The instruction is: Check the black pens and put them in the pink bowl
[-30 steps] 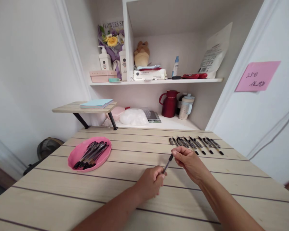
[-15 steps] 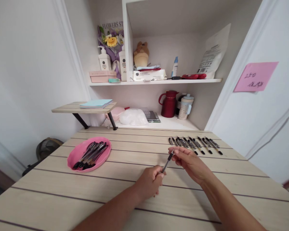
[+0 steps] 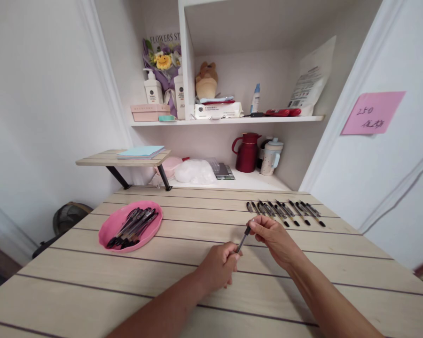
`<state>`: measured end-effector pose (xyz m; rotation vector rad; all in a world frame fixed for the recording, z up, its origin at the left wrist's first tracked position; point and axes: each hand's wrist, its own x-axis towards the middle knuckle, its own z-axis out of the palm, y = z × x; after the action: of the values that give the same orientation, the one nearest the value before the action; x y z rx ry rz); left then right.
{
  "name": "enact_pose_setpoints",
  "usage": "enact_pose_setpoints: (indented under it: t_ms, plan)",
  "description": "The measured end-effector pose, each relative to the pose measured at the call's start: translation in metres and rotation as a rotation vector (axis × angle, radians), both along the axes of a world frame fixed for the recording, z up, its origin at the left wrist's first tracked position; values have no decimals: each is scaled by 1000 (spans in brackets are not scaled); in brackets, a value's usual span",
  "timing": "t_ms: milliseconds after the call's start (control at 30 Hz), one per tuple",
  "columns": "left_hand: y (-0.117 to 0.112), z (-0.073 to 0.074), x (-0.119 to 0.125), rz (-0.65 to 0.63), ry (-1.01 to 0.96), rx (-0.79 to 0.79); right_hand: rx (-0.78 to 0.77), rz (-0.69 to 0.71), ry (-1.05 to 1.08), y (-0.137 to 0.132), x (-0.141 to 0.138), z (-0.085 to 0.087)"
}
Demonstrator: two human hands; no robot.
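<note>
My left hand (image 3: pixel 222 265) is closed round the lower end of a pen (image 3: pixel 243 240) with a clear barrel and black grip. The pen slants up and to the right above the table. At its upper end, the thumb and fingers of my right hand (image 3: pixel 268 232) pinch the tip, which they cover. Behind my right hand lies a row of pens and pen parts (image 3: pixel 284 211) on the table. To the left, a pink tray (image 3: pixel 105 225) holds a pile of black pens (image 3: pixel 136 227).
A small raised shelf (image 3: pixel 91 160) on black legs stands at the table's back left. Along the back are a plastic bag (image 3: pixel 193 171), a red jug (image 3: pixel 247 152) and a pale cup (image 3: pixel 270 159). A pink note (image 3: pixel 373 112) is stuck on the right wall.
My right hand has moved slightly left and closed its fingers over the pen's tip, which showed before. My left hand keeps its hold in nearly the same place.
</note>
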<state>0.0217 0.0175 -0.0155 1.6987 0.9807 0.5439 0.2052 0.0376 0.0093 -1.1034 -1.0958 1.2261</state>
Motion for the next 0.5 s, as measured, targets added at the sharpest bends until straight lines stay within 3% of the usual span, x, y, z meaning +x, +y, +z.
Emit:
enact_pose_setpoints:
  t_ms: [100,233,400,500]
  plan:
    - [0,0,0,8,7,-1,-8,42,62,-1,0,1]
    - [1,-3,0,1,-7,2,19,-7,17,-1,1,2]
    - [2,-5,0,-2,-14,9,-12,68,64,-1,2,2]
    - [1,-4,0,-8,-13,20,15,29,23,-1,2,1]
